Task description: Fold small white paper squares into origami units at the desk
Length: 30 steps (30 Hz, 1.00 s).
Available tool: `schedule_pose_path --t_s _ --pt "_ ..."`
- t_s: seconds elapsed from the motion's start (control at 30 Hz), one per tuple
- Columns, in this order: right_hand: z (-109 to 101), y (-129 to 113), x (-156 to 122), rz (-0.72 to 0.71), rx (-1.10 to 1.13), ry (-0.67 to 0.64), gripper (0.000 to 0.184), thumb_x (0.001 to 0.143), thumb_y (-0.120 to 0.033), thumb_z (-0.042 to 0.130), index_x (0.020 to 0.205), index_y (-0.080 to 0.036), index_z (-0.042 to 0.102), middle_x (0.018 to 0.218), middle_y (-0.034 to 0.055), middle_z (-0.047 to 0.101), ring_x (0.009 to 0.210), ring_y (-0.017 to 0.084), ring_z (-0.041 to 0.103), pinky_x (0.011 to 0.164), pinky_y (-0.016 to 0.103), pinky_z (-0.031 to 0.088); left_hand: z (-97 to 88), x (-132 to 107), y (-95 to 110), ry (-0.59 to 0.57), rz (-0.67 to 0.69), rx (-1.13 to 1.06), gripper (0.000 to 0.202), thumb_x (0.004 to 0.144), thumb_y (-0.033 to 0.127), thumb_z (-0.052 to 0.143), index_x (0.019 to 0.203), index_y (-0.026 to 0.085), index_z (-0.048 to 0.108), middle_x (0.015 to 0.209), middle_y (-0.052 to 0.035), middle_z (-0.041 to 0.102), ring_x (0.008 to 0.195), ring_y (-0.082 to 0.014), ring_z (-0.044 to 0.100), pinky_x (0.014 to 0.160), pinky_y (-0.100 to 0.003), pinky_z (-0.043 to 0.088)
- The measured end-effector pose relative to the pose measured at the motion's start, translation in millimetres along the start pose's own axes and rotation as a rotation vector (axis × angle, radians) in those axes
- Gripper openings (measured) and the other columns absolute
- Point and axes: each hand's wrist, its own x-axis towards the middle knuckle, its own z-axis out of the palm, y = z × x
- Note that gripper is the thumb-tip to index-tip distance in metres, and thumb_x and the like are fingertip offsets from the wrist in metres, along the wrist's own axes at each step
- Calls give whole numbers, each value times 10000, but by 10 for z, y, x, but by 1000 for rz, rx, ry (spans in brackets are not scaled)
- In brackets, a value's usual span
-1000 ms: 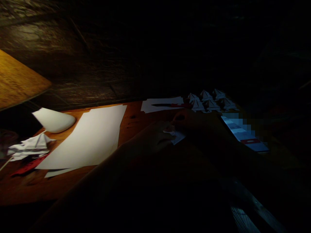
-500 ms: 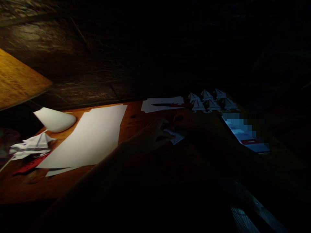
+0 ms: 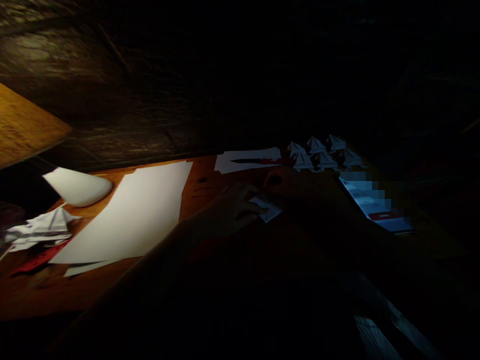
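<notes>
A small piece of folded white paper (image 3: 270, 212) lies at the middle of the dim wooden table, creased and pointed. My left hand (image 3: 238, 204) reaches in from the left, its thumb and fingers closed on the paper's left side. On the far right side of the paper, my right hand (image 3: 283, 181) is curled, with its fingertips at the upper edge. Deep shadow hides most of the right hand and its forearm.
Large white sheets (image 3: 138, 215) lie left of my hands, beside a white lamp base (image 3: 80, 187), crumpled folded paper (image 3: 45, 227) and a red strip (image 3: 39, 259). Behind are smaller sheets (image 3: 228, 162) under a knife (image 3: 258, 161), several folded paper shapes (image 3: 324, 161) and a lit phone (image 3: 369, 202).
The whole view has shifted slightly. Both hands stay at the folded paper; the right fingers have lifted a little and more of the paper's creased surface shows.
</notes>
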Motion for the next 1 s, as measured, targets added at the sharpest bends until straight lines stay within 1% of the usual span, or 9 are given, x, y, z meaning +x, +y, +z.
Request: schedule_pose_path --t_s 0.07,0.2,0.3,0.47,0.67,0.87,1.0 --pt "11 19 4 14 -26 4 100 777 -165 693 837 -160 773 896 71 773 715 146 648 641 253 455 -2 -6 13 5 -1 18 291 944 298 638 1216 354 723 1386 -65 506 1289 -293 456 1101 -549 406" --pt "28 49 16 -8 -49 10 86 764 -155 699 814 -152 769 881 70 770 724 145 653 631 247 443 -16 -10 68 12 -8 16 275 943 290 638 1199 326 731 1392 -74 483 1320 -301 428 1110 -549 407" --pt "33 56 27 -18 -43 -13 75 765 -186 714 798 -146 769 845 71 767 701 147 648 608 249 435 -23 -5 87 21 10 17 274 947 288 632 1203 312 727 1405 -76 475 1330 -299 423 1118 -545 407" --pt "31 34 28 -12 -52 -12 86 772 -203 736 819 -148 782 867 75 777 716 154 660 617 254 442 -25 -1 73 6 23 21 281 946 282 634 1210 323 722 1375 -71 512 1296 -290 452 1098 -534 421" --pt "21 2 14 16 -64 -26 68 764 -214 761 792 -155 782 847 73 769 666 136 631 585 255 427 -13 -1 55 -2 15 53 264 949 299 622 1188 337 728 1365 -68 518 1268 -300 467 1073 -541 427" --pt "13 9 21 30 -63 -21 43 765 -182 740 772 -145 761 851 74 759 680 137 615 587 255 410 -15 12 74 5 47 37 268 941 251 615 1182 289 724 1374 -80 517 1302 -289 466 1104 -516 422" --pt "14 13 15 18 -84 -6 59 774 -211 739 758 -154 744 848 65 745 688 139 608 582 257 393 -30 22 99 -22 57 12 268 938 215 591 1171 258 717 1372 -79 548 1286 -283 502 1091 -505 442"
